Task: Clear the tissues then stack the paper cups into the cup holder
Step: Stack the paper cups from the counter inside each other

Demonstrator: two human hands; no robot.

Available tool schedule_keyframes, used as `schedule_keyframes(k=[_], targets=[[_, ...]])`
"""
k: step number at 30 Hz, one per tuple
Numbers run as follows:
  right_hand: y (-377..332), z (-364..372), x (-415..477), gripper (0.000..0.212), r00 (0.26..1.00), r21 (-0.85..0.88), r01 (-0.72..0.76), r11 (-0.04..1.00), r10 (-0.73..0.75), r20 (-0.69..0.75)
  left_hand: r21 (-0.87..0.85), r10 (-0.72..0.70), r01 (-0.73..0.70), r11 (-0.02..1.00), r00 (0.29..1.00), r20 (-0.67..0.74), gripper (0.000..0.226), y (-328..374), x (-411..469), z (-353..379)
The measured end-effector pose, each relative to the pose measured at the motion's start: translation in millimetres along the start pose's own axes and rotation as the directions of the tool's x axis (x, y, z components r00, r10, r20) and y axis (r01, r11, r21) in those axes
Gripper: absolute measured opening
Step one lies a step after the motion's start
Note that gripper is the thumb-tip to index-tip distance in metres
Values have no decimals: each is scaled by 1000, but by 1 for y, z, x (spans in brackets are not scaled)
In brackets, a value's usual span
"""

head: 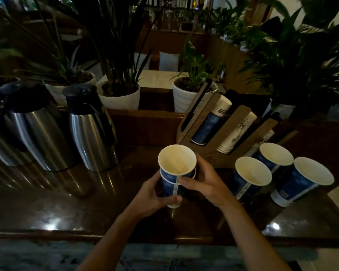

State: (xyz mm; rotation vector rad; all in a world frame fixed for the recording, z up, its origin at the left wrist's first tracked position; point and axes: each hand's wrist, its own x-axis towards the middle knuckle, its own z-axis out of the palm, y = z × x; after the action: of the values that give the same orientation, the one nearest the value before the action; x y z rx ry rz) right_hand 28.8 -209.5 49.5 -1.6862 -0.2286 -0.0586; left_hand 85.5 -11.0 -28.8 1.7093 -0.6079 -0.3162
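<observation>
The dark counter [47, 208] is slick, so pushing too hard could skid the nested cups [175, 173] and knock the three loose cups [251, 177] to my right. The cup holder [223, 133] stands just beyond. My left hand [155, 194] clamps the lower cup; my right hand [204, 182] wraps the upper one.

No text can be read; a barcode shows on a cup [221, 110] in the cup holder [219, 133], its digits blurred.
</observation>
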Motion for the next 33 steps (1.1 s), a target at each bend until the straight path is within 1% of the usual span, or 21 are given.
schedule_keyframes(k=[5, 6, 8, 10, 12, 16, 20, 23, 25, 28, 30, 33], targets=[[-6, -1, 4, 88, 997, -105, 58, 993, -63, -44, -15, 17, -17, 1000, 1000, -1, 80, 0, -1, 0], [-6, -1, 5, 87, 996, -122, 71, 990, -78, -49, -15, 19, -19, 1000, 1000, -3, 81, -1, -2, 1], [-4, 0, 8, 80, 994, -158, 79, 984, -89, -55, -17, 15, -15, 1000, 1000, -2, 84, -1, -2, 1], [-1, 1, 9, 72, 995, -186, 65, 980, -78, -62, -11, 20, -20, 1000, 1000, -4, 84, -1, -2, 1], [2, 2, 9, 69, 994, -213, 53, 976, -73, -87, -5, 27, -27, 1000, 1000, -8, 82, 1, -2, 2], [10, 6, 6, 74, 983, -257, 61, 965, -102, -150, 2, 17, -17, 1000, 1000, -19, 79, 2, -2, 4], [15, 12, 2, 79, 965, -298, 60, 953, -132, -228, -22, 1, -2, 1000, 1000, -29, 84, -3, -2, 5], [15, 13, 1, 79, 960, -354, 56, 934, -148, -238, -16, 16, -17, 1000, 999, -46, 88, -6, -1, 7], [10, 12, 3, 77, 967, -445, 46, 895, -152, -205, -23, 24, -25, 999, 997, -70, 92, -7, 1, 9], [-6, 10, 15, 77, 976, -621, 52, 782, -172, -134, -69, 15, -23, 997, 994, -105, 95, -5, 3, 16], [-22, 12, 26, 80, 986, -694, 69, 717, -154, -62, -114, 13, -29, 993, 990, -140, 97, -6, 3, 22], [-42, 17, 43, 79, 991, -822, 133, 554, -90, 100, -145, 6, -32, 989, 985, -174, 95, -8, 2, 34]])
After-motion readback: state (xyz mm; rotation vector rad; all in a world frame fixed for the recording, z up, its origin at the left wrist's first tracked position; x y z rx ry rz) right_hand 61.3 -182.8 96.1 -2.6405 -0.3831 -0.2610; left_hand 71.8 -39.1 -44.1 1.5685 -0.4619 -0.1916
